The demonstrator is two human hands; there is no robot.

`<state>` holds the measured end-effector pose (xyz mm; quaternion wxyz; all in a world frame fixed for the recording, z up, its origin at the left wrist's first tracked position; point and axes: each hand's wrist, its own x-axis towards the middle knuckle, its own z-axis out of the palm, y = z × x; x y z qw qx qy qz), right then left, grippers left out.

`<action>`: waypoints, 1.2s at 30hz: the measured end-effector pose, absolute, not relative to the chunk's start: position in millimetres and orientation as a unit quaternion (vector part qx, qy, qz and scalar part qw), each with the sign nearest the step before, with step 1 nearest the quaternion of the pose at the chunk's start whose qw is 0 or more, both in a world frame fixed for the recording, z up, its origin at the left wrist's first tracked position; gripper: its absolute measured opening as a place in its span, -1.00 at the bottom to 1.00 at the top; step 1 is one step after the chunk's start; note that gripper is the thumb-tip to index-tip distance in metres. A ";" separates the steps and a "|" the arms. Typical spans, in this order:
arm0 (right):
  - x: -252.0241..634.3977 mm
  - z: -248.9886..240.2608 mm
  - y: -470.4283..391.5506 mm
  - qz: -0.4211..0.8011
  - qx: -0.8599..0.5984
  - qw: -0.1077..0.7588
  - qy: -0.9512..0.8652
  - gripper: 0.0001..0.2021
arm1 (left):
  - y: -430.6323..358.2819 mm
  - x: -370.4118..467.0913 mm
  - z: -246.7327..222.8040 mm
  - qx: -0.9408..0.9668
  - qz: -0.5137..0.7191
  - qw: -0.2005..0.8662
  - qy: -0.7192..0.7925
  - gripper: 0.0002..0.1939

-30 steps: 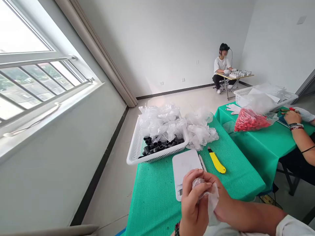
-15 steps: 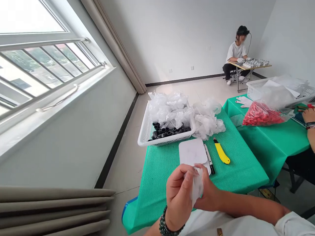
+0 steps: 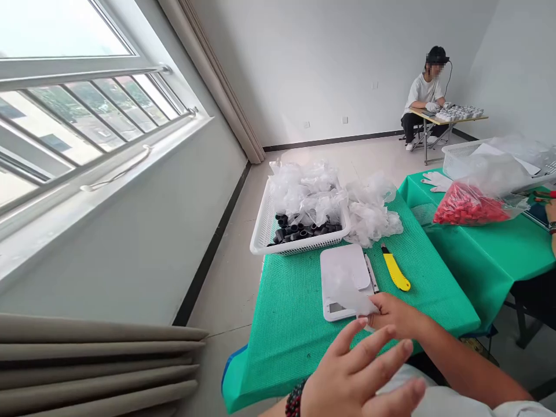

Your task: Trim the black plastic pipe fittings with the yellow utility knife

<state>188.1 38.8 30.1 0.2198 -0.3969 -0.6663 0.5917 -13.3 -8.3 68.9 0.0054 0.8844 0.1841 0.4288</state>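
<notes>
My left hand [image 3: 360, 376] has its fingers spread and holds nothing, low in front of me. Beyond it, my right hand [image 3: 388, 313] is closed on a thin clear plastic bag [image 3: 347, 291], which hangs over the front part of a white scale [image 3: 343, 269]. Part of the scale's small display shows beside the bag. A marker pen [image 3: 370, 272] lies along the scale's right side, and a yellow utility knife [image 3: 396, 271] is to the right of that.
A white basket [image 3: 256, 234] holds black pipe fittings [image 3: 299, 231] and crumpled plastic bags [image 3: 304, 188]. More bags [image 3: 373, 217] lie beside it. On the right table are a bag of red parts [image 3: 471, 205], a glove [image 3: 436, 180] and another basket [image 3: 452, 162]. A person [image 3: 425, 92] sits farther back.
My hands have come apart. The left has opened and moved nearer to me; the right has moved right with the bag, now spread out over the scale. The view has shifted slightly.
</notes>
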 end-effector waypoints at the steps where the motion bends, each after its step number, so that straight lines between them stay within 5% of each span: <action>1: 188.7 35.3 38.1 0.562 -0.380 0.179 -0.713 -0.82 | -6.9 -9.7 63.6 0.920 0.339 -0.018 0.193 -0.49; 5: 184.8 48.4 34.3 0.484 -0.403 0.158 -0.760 -0.87 | 18.9 -6.6 54.6 0.924 0.018 0.074 0.375 -0.37; 9: 175.5 34.5 31.4 0.258 -0.430 0.140 -0.854 -0.79 | 36.0 -25.6 68.4 0.855 -0.112 0.185 0.472 -0.73; 14: 168.1 7.7 28.3 0.133 -0.318 0.224 -0.912 -0.86 | 32.4 -51.4 89.5 0.777 -0.089 0.483 0.394 -0.65; 19: 165.2 -8.9 35.9 0.108 -0.282 0.402 -0.865 -0.71 | 11.1 -67.4 74.1 0.620 0.154 0.686 0.347 -0.33; 22: 163.6 -9.7 45.5 0.251 -0.355 0.484 -0.759 -0.63 | 1.5 -76.9 56.0 0.648 0.385 0.591 0.288 -0.25; 25: 165.4 -2.0 51.2 0.425 -0.409 0.522 -0.616 -0.45 | 4.1 -76.9 47.0 0.734 0.404 0.464 0.288 0.07; 27: 167.3 5.2 49.9 0.515 -0.396 0.508 -0.565 -0.32 | 12.8 -67.3 47.2 0.746 0.376 0.430 0.343 0.10; 29: 167.9 11.6 46.0 0.558 -0.361 0.479 -0.573 -0.25 | 25.6 -52.9 50.6 0.730 0.366 0.426 0.389 -0.06; 32: 165.6 17.9 43.0 0.570 -0.314 0.428 -0.627 -0.23 | 47.9 -34.4 58.5 0.712 0.344 0.415 0.450 -0.67; 36: 160.2 27.0 55.3 0.566 -0.307 0.390 -0.658 -0.22 | 72.9 -28.9 67.3 0.688 0.400 0.410 0.446 -0.78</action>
